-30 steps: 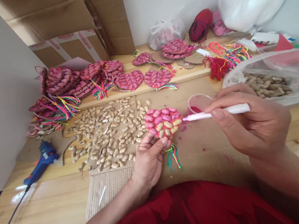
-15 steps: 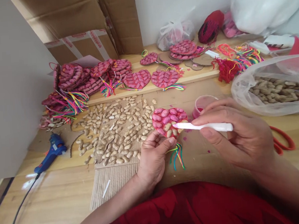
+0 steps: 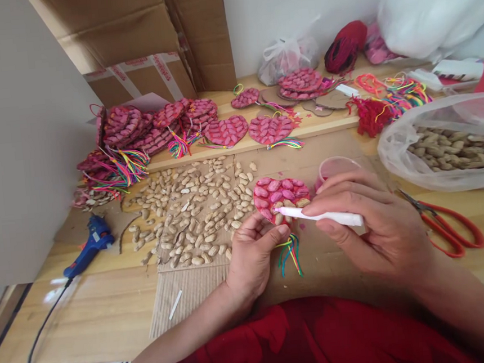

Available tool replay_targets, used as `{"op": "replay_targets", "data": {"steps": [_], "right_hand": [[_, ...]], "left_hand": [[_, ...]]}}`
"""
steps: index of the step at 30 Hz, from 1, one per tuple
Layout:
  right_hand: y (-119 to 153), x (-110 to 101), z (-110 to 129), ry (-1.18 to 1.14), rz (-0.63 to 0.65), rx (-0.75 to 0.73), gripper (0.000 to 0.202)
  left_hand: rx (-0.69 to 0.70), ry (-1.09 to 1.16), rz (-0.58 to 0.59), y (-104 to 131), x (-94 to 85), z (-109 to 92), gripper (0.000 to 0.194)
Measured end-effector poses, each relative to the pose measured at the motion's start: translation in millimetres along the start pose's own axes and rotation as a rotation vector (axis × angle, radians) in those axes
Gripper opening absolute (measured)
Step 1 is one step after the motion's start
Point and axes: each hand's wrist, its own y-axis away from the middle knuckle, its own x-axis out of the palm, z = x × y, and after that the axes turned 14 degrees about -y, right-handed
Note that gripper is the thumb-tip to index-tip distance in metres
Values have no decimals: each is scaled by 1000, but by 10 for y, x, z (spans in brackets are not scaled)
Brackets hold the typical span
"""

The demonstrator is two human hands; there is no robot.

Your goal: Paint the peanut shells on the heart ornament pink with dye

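Note:
My left hand (image 3: 252,254) pinches the lower edge of a red heart-shaped piece (image 3: 274,186) covered with peanut shells. Its upper shells are pink, while several lower ones keep their tan colour. Colourful strings (image 3: 291,255) hang from its bottom. My right hand (image 3: 368,221) is closed round a white pen-like brush (image 3: 334,216), whose pinkish tip touches the lower left part of the heart. Behind my right hand, partly hidden, stands a clear cup (image 3: 337,165) with pink liquid.
Loose peanuts (image 3: 202,207) cover cardboard on the left, near a blue glue gun (image 3: 90,244). Finished pink hearts (image 3: 226,131) line the back ledge. At right are a plastic bag (image 3: 396,159) of peanuts and red-handled scissors (image 3: 453,225).
The brush tip has moved left and down on the heart. My right hand has shifted left, and more of the scissors shows. The whole view has shifted slightly.

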Motion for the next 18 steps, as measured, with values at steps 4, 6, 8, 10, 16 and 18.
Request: {"op": "replay_targets", "data": {"steps": [4,6,8,10,16,18], "right_hand": [[14,-80,-26,65,-145,49,27],[13,-134,-52,83,-296,55,22],[10,-190,-97,133,-438,83,15],[9,-237,-155,241,-483,148,6],[29,-273,-309,456,-269,289,13],[43,-258,-340,474,-230,324,15]], "left_hand": [[6,8,-6,-2,-2,3,23],[-4,-2,-6,-2,-7,5,22],[-19,-13,-5,-2,-14,7,21],[-29,-12,-3,-1,-20,7,21],[-51,-2,-19,18,-6,-28,24],[-58,2,-23,27,1,-40,24]]}}
